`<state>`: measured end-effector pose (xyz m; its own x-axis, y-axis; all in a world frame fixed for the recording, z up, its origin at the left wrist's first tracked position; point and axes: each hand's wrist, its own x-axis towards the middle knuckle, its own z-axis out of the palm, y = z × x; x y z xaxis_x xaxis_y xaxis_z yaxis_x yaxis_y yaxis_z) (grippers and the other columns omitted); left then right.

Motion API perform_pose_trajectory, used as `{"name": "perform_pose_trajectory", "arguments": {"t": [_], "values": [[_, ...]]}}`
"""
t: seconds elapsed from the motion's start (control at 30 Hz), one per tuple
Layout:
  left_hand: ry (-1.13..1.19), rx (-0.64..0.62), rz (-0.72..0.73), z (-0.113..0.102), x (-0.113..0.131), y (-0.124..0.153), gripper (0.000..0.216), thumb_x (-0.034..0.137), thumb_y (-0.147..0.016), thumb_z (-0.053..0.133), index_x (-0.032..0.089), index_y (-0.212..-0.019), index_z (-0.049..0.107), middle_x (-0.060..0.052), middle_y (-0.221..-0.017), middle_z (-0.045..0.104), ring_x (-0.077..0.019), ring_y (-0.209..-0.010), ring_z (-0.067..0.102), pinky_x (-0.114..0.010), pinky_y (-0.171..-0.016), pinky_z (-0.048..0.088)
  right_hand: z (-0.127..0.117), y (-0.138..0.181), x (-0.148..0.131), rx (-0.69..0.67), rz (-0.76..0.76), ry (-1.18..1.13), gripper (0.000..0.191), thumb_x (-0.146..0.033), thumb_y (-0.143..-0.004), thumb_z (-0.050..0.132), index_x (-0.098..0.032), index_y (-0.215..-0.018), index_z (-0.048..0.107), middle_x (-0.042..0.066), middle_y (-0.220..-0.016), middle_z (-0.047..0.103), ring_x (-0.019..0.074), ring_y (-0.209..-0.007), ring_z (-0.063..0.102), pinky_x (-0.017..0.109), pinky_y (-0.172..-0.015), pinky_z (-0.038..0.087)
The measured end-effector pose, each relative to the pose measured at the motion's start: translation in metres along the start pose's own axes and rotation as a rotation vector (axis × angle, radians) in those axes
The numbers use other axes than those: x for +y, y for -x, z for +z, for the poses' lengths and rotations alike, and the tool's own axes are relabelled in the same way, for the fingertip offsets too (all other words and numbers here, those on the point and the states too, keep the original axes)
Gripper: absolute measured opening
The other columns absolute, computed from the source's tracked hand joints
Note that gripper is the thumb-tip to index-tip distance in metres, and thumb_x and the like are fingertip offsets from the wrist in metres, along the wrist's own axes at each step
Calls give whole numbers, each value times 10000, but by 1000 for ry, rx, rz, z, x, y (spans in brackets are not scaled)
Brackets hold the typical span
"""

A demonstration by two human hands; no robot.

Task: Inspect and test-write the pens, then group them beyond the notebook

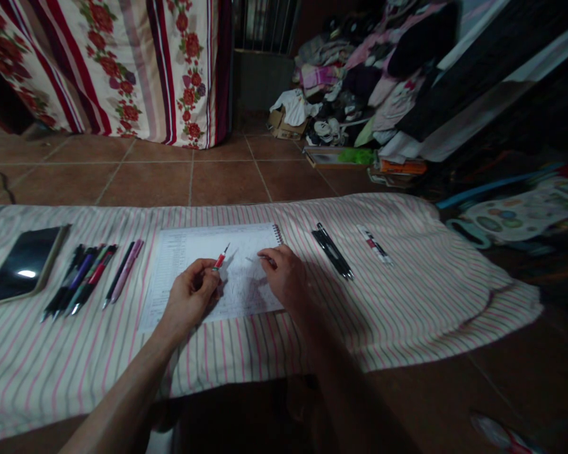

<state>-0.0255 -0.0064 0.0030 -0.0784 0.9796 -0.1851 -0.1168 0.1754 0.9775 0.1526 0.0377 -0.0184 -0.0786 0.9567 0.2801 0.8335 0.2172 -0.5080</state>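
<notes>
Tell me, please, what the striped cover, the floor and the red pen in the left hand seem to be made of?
Striped cover: soft woven cloth, matte; it drapes and wrinkles at the edge. Floor: reddish-brown tiles, probably ceramic, with grout lines and a dull sheen. Red pen, held in the left hand: looks like plastic, too small to be sure.
</notes>
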Motion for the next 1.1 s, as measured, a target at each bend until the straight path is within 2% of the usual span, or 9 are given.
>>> {"name": "perform_pose_trajectory", "arguments": {"t": [0.27, 0.47, 0.67, 0.9, 1.0, 1.1], "values": [[40, -55, 2, 0, -6, 1, 227, 343, -714, 640, 159, -811, 549, 61, -524, 482, -48, -400, 399, -170, -381, 290, 11, 0, -13, -51, -27, 94, 178, -212, -837, 541, -208, -949, 679, 71, -888, 625, 185, -819, 586, 278, -708, 416], [23, -53, -8, -3, -5, 2, 229, 346, -723, 606, 155, -828, 534, 77, -518, 456, -44, -406, 386, -170, -394, 298, 12, 0, -20, -116, 0, 193, 146, -219, -851, 531, -212, -918, 661, 60, -887, 611, 167, -813, 569, 259, -685, 378], [-49, -30, 6, -9, 4, 5, 223, 337, -714, 582, 145, -819, 543, 65, -531, 487, -47, -421, 411, -172, -401, 313, 15, 2, -22, -70, -22, 201, 132, -218, -861, 503, -201, -857, 634, 58, -869, 605, 170, -776, 562, 271, -645, 360], [-38, 1, 8, -14, 13, 8, 218, 327, -668, 601, 152, -787, 547, 59, -525, 509, -51, -412, 428, -177, -402, 336, 19, 3, -8, 53, -6, -71, 150, -213, -837, 466, -167, -839, 609, 75, -830, 624, 186, -765, 580, 285, -693, 412], [-41, -3, 17, -15, 15, 10, 211, 323, -663, 597, 152, -775, 545, 58, -520, 508, -54, -414, 433, -179, -403, 342, 16, 2, -1, 101, 112, -273, 169, -279, -818, 472, -166, -840, 595, 65, -796, 641, 169, -679, 593, 282, -644, 432], [-57, -14, 28, -16, 16, 10, 202, 322, -672, 580, 154, -776, 543, 60, -516, 496, -55, -411, 427, -180, -399, 341, 13, 1, 5, 121, 286, -450, 208, -351, -781, 504, -170, -840, 588, 17, -639, 611, 146, -561, 571, 267, -566, 421]]}}
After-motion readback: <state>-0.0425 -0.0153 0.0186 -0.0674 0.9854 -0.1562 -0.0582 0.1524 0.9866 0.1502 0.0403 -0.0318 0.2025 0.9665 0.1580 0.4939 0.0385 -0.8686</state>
